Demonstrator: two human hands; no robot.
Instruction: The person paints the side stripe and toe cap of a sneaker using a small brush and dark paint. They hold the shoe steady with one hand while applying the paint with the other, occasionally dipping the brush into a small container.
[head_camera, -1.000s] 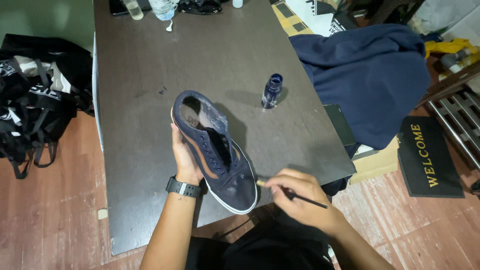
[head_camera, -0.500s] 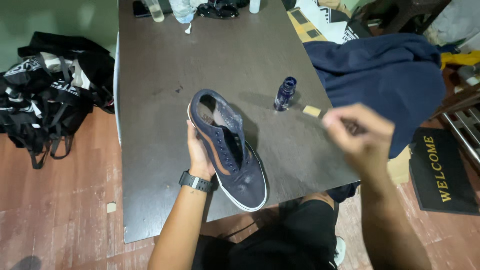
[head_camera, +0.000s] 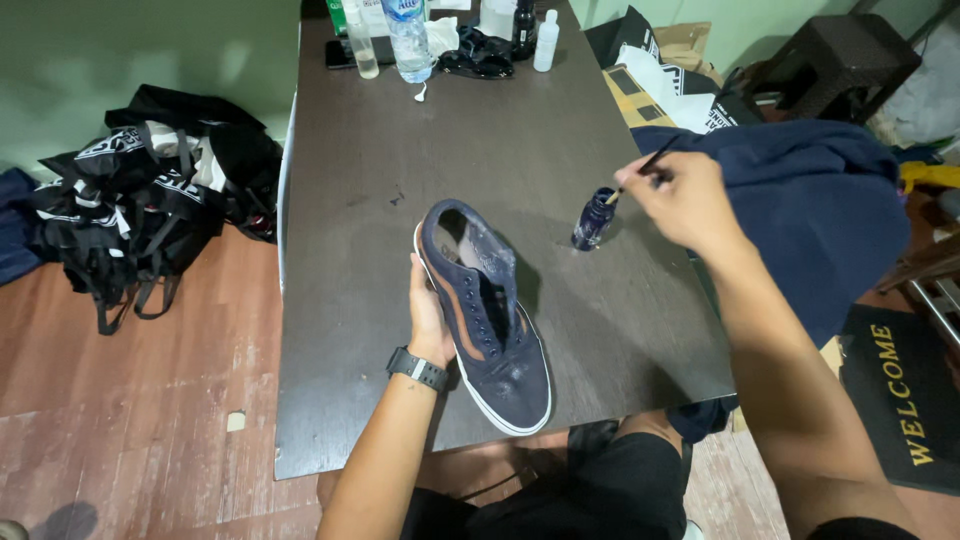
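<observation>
Over the dark wooden table (head_camera: 350, 300), your left hand (head_camera: 430, 320) gripped a navy canvas sneaker with a brown side stripe (head_camera: 485, 315) by its side, toe toward you. Your right hand (head_camera: 685, 200) pinched a thin brush (head_camera: 635, 175), its tip at a small dark-blue bottle (head_camera: 594, 220) just beyond the shoe. A navy cloth (head_camera: 820, 210) lay right.

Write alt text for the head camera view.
A person's left hand holds a navy sneaker over a dark table, while the right hand dips a thin brush into a small dark-blue bottle. Black bags lie on the floor.
</observation>
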